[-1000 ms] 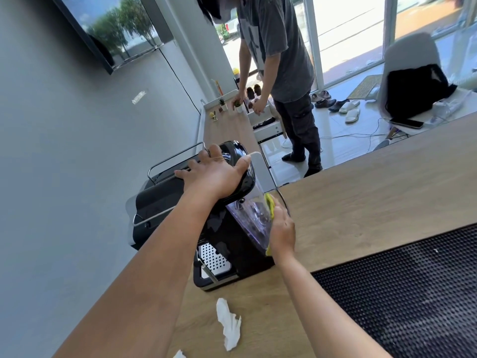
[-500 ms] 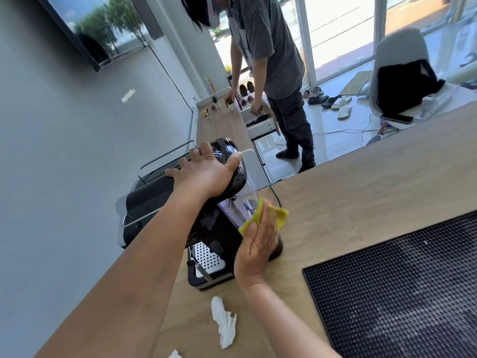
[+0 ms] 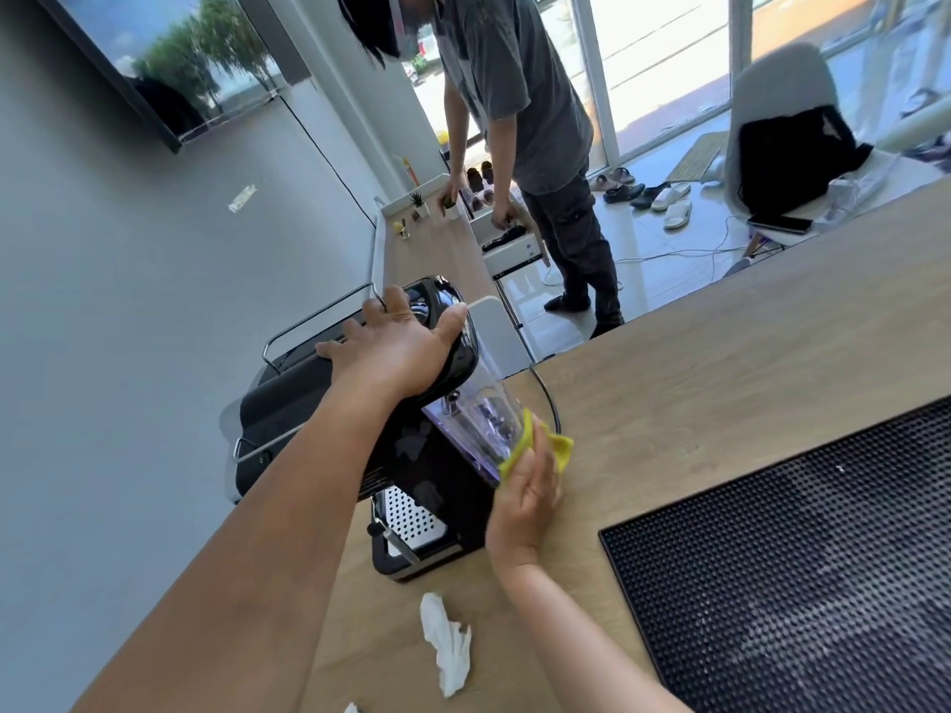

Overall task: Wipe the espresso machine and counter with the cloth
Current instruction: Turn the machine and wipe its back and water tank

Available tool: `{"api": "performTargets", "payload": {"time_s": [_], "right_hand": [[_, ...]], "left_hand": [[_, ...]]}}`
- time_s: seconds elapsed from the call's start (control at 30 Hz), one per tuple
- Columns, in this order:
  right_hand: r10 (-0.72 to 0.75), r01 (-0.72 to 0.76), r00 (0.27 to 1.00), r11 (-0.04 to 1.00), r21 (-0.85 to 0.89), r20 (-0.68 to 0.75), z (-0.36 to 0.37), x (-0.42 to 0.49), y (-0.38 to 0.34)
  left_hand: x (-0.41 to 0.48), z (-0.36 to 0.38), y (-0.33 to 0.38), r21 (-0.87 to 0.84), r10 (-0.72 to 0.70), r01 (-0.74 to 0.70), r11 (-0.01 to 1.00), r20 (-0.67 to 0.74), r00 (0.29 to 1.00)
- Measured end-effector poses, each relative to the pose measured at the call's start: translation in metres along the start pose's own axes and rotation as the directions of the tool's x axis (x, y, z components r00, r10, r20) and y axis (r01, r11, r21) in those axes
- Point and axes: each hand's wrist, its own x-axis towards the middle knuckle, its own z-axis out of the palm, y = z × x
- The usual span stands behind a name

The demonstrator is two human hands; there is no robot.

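2 hands (image 3: 530,494) busy: right pressed soft yellow cloth (image 3: 561,447) w/ flat palm to clear tank (image 3: 478,419); left (image 3: 396,347) braced black espresso machine (image 3: 319,403), prob heavy, slick.

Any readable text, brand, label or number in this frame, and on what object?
None can be read.
Espresso machine: no brand or label shows on its black body.
Yellow cloth under the right hand: plain.
Black mat: only a dotted texture.
Strip stuck on the wall: too small and blurred to tell if it carries print.
Left hand covers part of the machine's top.
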Motion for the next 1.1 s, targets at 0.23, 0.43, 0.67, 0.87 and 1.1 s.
{"api": "performTargets", "payload": {"time_s": [0.23, 0.43, 0.67, 0.87, 1.1], "right_hand": [[0.085, -0.117, 0.985, 0.970, 0.215, 0.152, 0.002, 0.022, -0.054], [0.010, -0.166, 0.820, 0.961, 0.221, 0.572, 0.004, 0.094, -0.066], [0.322, -0.430, 0.752, 0.901, 0.059, 0.575, -0.015, 0.082, -0.026], [0.041, -0.261, 0.657, 0.949, 0.176, 0.753, 0.023, 0.137, -0.091], [0.360, -0.403, 0.555, 0.905, -0.136, 0.750, 0.027, 0.145, -0.008]], "left_hand": [[-0.002, 0.001, -0.001, -0.011, 0.014, -0.014, 1.000, -0.016, 1.000], [-0.003, 0.000, 0.000, -0.015, 0.010, -0.011, 1.000, -0.015, 1.000], [-0.005, -0.003, 0.002, -0.032, 0.007, -0.008, 0.999, -0.018, 1.000], [-0.006, -0.001, 0.003, -0.041, -0.018, 0.017, 0.999, -0.018, 1.000], [-0.011, -0.005, 0.004, -0.076, -0.016, 0.015, 0.997, -0.012, 1.000]]}}
